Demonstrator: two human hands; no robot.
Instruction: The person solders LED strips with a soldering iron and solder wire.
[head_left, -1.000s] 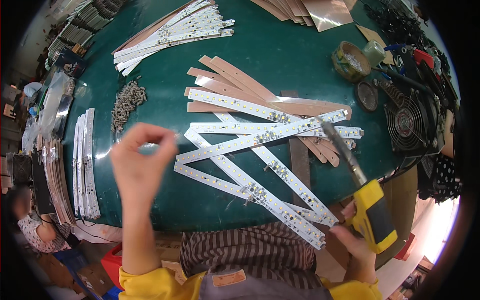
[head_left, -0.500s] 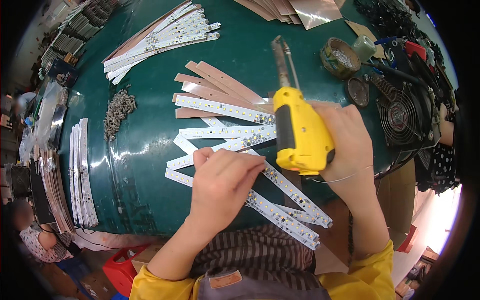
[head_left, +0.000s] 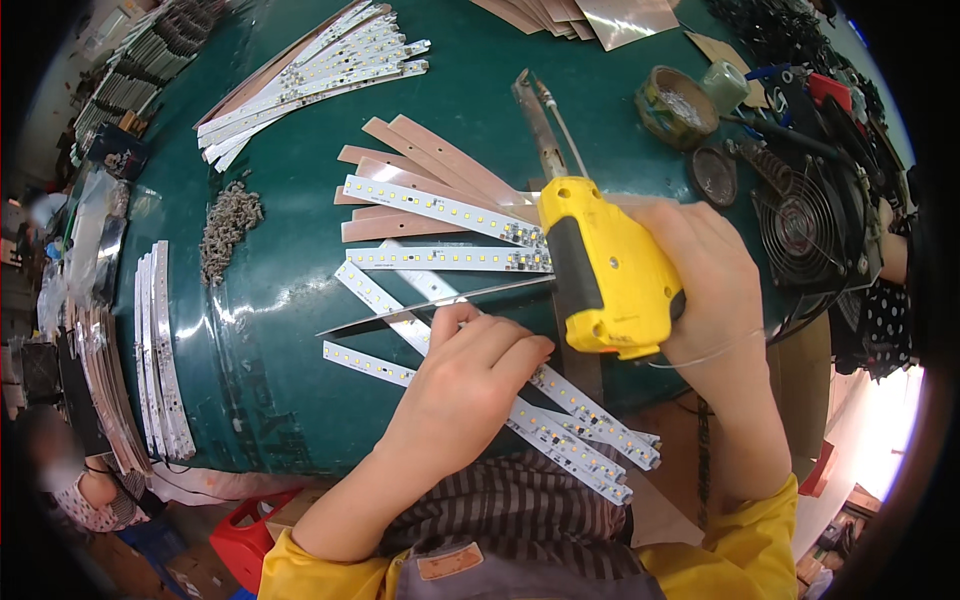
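My right hand (head_left: 715, 285) is closed around a yellow-and-black soldering gun (head_left: 612, 275) with its metal tip pointing away. A thin wire (head_left: 715, 358) curves by that wrist. My left hand (head_left: 470, 385) is over the middle of a loose pile of white LED strips, fingers pressed together in a pinch. What the pinch holds is hidden. One LED strip (head_left: 390, 318) stands tilted nearly edge-on, by the curled fingers; its right end goes behind the gun. Other LED strips (head_left: 420, 258) lie crossed around and under my left hand, several reaching past the table's near edge.
Bare copper-coloured strips (head_left: 400, 225) lie beyond the pile. A fan of LED strips (head_left: 310, 85) is at far left, a grey clump (head_left: 230, 230) below it. A tin bowl (head_left: 677, 108), a small dish (head_left: 713, 178) and a fan (head_left: 800, 225) stand at right.
An LED strip that lay face up beside my left hand has turned nearly edge-on. My left hand has shifted slightly right and nearer. The soldering gun's tip leans further left.
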